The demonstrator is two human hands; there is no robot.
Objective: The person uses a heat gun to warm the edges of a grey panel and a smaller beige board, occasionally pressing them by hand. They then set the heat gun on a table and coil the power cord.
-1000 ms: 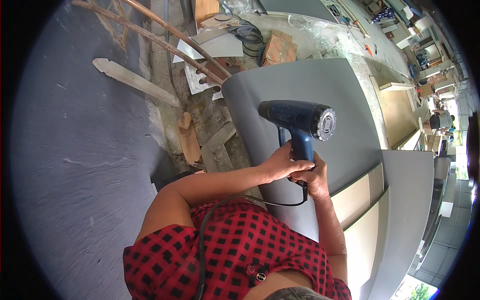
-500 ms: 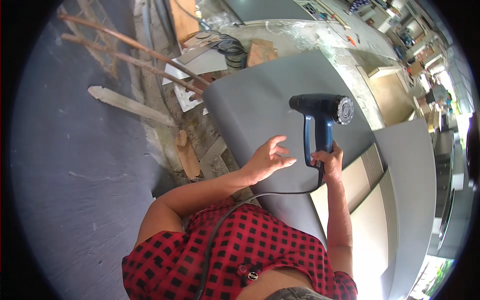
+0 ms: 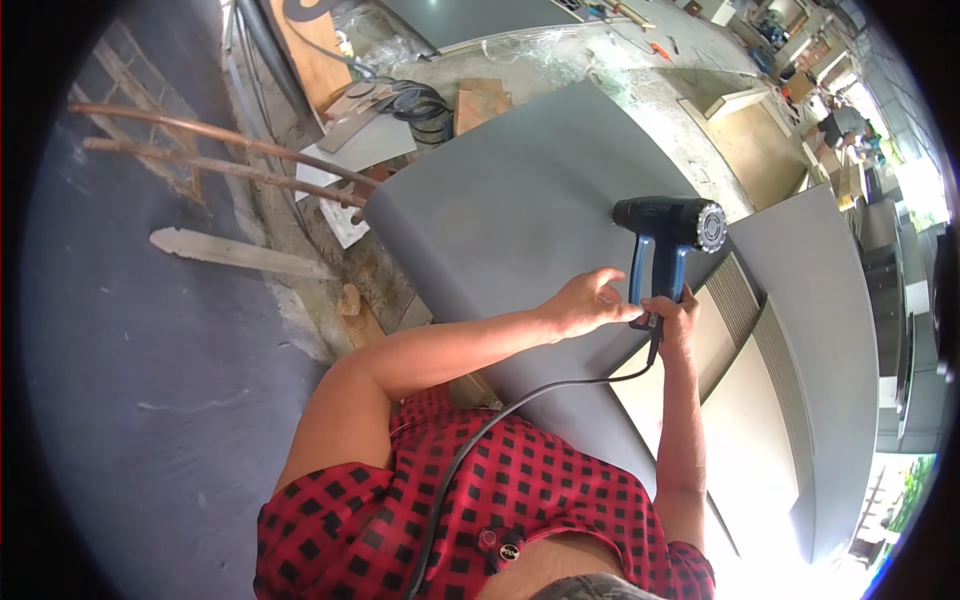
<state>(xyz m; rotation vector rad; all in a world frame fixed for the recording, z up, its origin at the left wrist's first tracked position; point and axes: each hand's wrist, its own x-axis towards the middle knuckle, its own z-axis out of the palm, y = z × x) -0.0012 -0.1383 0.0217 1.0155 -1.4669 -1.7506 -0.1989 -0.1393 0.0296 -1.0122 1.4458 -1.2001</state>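
Note:
A dark blue heat gun (image 3: 662, 222) with a black barrel is held upright over a grey sheet-covered surface (image 3: 510, 210). My right hand (image 3: 677, 322) grips the bottom of its handle, and the barrel points left. Close by on the left, my left hand (image 3: 588, 306) has its fingers apart and partly curled. Its thumb reaches the foot of the handle; whether it touches cannot be made out. From the handle's base a black cord (image 3: 520, 400) runs down across my red checked shirt.
Ribbed light panels (image 3: 750, 400) lie at the right, beside a large grey sheet (image 3: 815, 280). Two wooden poles (image 3: 250, 150) stick out at the left, above a pale pointed plank (image 3: 235, 250). A coiled black cable (image 3: 418, 108) lies behind. Another person (image 3: 843, 124) is far right.
My left hand has moved right, up to the base of the heat gun's handle. The heat gun in my right hand has shifted slightly right, and the view has shifted a little.

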